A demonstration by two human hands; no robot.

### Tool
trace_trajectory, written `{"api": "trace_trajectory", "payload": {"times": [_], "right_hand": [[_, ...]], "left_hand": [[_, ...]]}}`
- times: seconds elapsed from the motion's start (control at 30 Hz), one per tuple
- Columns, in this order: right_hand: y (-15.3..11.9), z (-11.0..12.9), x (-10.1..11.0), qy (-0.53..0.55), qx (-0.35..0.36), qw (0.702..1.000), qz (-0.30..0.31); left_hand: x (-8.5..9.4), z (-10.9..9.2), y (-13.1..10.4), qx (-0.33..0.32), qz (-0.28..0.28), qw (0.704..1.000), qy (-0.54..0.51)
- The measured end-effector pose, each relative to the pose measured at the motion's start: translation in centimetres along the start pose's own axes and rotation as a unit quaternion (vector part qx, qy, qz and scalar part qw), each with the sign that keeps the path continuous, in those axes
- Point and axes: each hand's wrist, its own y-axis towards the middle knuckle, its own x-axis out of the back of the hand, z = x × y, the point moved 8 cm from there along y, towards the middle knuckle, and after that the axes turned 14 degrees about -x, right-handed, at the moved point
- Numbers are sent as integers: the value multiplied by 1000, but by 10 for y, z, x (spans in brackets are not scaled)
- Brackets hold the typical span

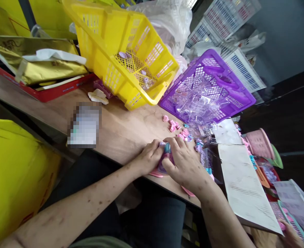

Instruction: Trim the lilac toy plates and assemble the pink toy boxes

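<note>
At the table's near edge, my left hand [149, 157] and my right hand [182, 161] close together around a small purple plastic piece [162, 166] with a teal part [167, 148] on it. Left fingers press its left side, while the right thumb and fingers curve over it from the right. Its exact kind is partly hidden by my fingers. Beneath it a flat pink piece [157, 173] shows at the edge. Just beyond my hands lie several small pink parts [173, 126]. Purple parts [199, 146] lie to the right.
A yellow basket [105, 65] with a few lilac pieces stands behind. Beside it, a tilted purple basket [241, 98] spills clear plastic pieces [203, 100]. Cardboard [244, 186] lies at right, near another person's hand [291, 236]. A pixelated rectangle [84, 126] and red box [45, 95] are left.
</note>
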Motion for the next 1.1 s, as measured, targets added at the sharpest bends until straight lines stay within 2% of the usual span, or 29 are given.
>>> {"api": "trace_trajectory", "payload": {"times": [0.13, 0.27, 0.37, 0.6, 0.83, 0.97, 1.1], "right_hand": [[14, -2, -6, 16, 31, 998, 53], [41, -11, -10, -19, -48, 998, 42], [51, -10, -13, -50, -92, 994, 37], [49, 6, -23, -122, -72, 988, 62], [55, 15, -29, -126, -36, 987, 95], [59, 15, -27, -113, -46, 987, 106], [58, 12, -24, -89, -66, 990, 90]], "left_hand": [[-12, -1, -4, -15, -31, 997, 63], [-11, -2, -5, -21, -38, 996, 80], [-10, -5, -5, -30, -32, 997, 67], [-10, -7, -5, -89, -64, 993, 40], [-11, -1, -5, -81, -77, 993, 29], [-10, -3, -4, -71, -77, 994, 13], [-10, -3, -2, -64, -76, 995, -11]]}}
